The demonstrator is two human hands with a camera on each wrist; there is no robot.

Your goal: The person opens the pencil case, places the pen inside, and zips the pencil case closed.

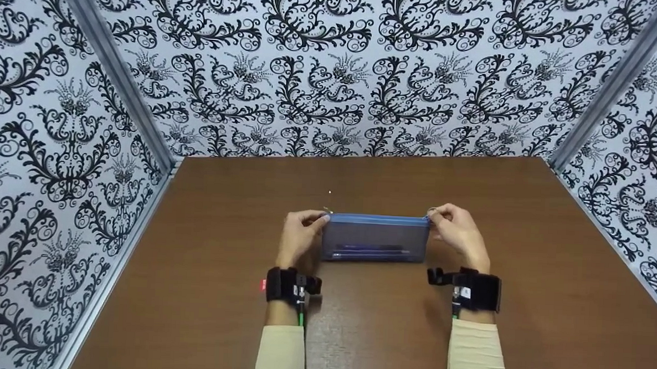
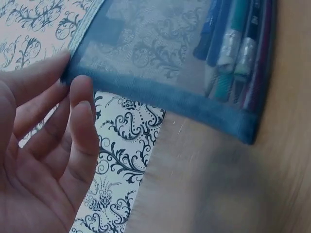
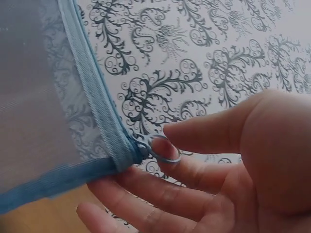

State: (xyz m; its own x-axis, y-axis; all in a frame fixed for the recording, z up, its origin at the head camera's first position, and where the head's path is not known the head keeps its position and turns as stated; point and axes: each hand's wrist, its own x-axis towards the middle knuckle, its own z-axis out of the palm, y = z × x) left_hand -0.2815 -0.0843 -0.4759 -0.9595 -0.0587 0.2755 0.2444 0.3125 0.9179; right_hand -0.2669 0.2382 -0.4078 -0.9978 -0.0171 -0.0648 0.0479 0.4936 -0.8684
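Observation:
A see-through mesh pencil pouch point(image 1: 376, 236) with a blue zipper along its top is held upright over the table, between both hands. Several pens and pencils point(image 2: 233, 58) lie along its bottom, showing through the mesh. My left hand point(image 1: 298, 233) pinches the pouch's top left corner between thumb and fingers. At the opposite top corner, my right hand point(image 1: 462, 234) has its thumb and index finger on the ring-shaped zipper pull point(image 3: 141, 141). The other fingers of that hand rest under the blue edging. The zipper runs straight between the two hands.
The brown wooden table point(image 1: 207, 301) stretches out around the pouch. Behind it and at both sides stand walls with black scroll-patterned paper point(image 1: 321, 90), joined by grey metal posts point(image 1: 117, 70). Each wrist wears a black strap point(image 1: 282, 285) with a cable.

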